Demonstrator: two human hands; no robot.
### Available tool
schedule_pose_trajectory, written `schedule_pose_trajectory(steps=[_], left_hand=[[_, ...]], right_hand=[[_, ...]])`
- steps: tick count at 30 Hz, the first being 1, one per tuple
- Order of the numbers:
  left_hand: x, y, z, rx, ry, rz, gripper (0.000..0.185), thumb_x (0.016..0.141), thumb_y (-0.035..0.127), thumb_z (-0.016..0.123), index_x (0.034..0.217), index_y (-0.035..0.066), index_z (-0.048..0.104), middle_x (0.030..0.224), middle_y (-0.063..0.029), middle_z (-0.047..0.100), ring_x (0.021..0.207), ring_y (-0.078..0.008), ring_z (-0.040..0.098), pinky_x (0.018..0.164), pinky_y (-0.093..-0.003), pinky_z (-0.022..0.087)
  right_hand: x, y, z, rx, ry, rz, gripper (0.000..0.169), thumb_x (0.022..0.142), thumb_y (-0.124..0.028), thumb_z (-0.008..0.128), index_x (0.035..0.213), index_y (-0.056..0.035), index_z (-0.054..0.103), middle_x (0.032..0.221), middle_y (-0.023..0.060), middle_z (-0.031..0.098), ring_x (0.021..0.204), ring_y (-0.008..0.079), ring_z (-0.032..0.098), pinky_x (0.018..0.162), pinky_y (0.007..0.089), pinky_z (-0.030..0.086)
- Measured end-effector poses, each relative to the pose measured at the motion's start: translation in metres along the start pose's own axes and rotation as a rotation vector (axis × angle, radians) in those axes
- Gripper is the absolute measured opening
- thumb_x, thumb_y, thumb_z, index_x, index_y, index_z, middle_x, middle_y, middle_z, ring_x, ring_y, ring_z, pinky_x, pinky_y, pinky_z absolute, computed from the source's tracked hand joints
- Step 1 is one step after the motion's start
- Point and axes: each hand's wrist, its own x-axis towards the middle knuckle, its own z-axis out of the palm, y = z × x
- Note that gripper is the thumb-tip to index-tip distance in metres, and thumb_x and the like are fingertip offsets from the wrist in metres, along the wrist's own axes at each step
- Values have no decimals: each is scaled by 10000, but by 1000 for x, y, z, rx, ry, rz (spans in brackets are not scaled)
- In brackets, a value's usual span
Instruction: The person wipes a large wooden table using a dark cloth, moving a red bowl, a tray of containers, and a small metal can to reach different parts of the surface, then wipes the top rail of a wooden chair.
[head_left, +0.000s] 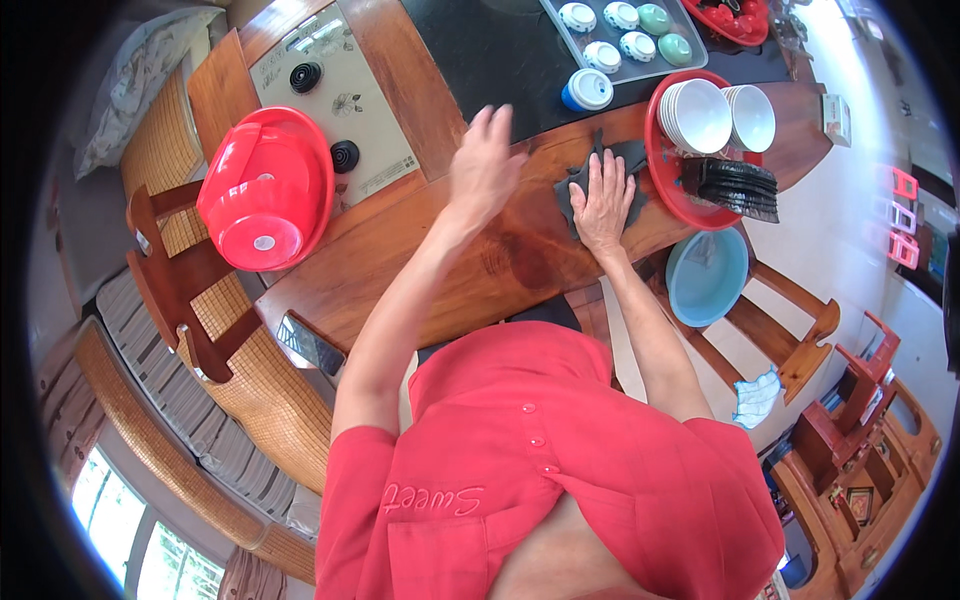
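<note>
My right hand (604, 196) lies flat, fingers spread, on a dark grey cloth (637, 155) on the wooden table (480, 262). My left hand (486, 165) is raised over the table, slightly blurred, fingers apart and holding nothing. Just right of the cloth stands a red plastic basin (667, 180) with stacked white bowls (696, 116) and a stack of black dishes (731, 187). A blue cup with a white lid (589, 90) stands beyond the cloth. A clear tray (564, 37) behind it holds several small upturned cups (637, 46).
Red plastic baskets (262, 195) stand at the table's left, near two black round knobs. A smartphone (311, 342) lies at the near left corner. A light blue basin (706, 277) rests on a wooden chair at the right. A small box (835, 120) is by the right end.
</note>
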Motion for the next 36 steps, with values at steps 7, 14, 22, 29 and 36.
schedule_pose_trajectory(steps=[7,14,22,29,36], left_hand=[[77,66,59,99,-74,107,864,703,299,782,1422,222,310,1437,-250,300,1295,-394,369,865,-533,454],[68,45,74,-27,118,150,598,707,111,716,1258,167,491,1215,-198,487,1001,-377,585,755,-434,528],[-58,-37,-26,-22,247,-177,619,746,103,736,1295,87,451,1259,-161,476,1163,-353,492,934,-421,464],[-150,-106,-84,148,489,-419,689,740,45,723,1337,21,379,1251,-218,453,1189,-382,453,1014,-427,379],[-171,-128,-82,105,540,-467,914,713,126,803,1426,28,239,1381,-222,321,1288,-376,357,1050,-454,346]], right_hand=[[2,-2,-10,87,-11,1,570,895,-351,546,1360,-47,422,1434,179,373,1339,359,326,1065,544,234],[3,-3,-8,88,-15,-9,573,893,-358,548,1357,-43,429,1441,182,363,1348,357,316,1067,543,235],[2,-3,-3,6,-41,5,629,894,-367,541,1404,-40,373,1467,177,332,1374,355,282,1081,546,224],[29,-47,6,106,-85,-213,690,836,-366,609,1402,-46,379,1482,170,313,1376,355,274,1085,549,218],[134,-80,35,137,-29,-391,713,819,-413,631,1402,-81,390,1475,135,340,1361,333,308,1076,541,242]])
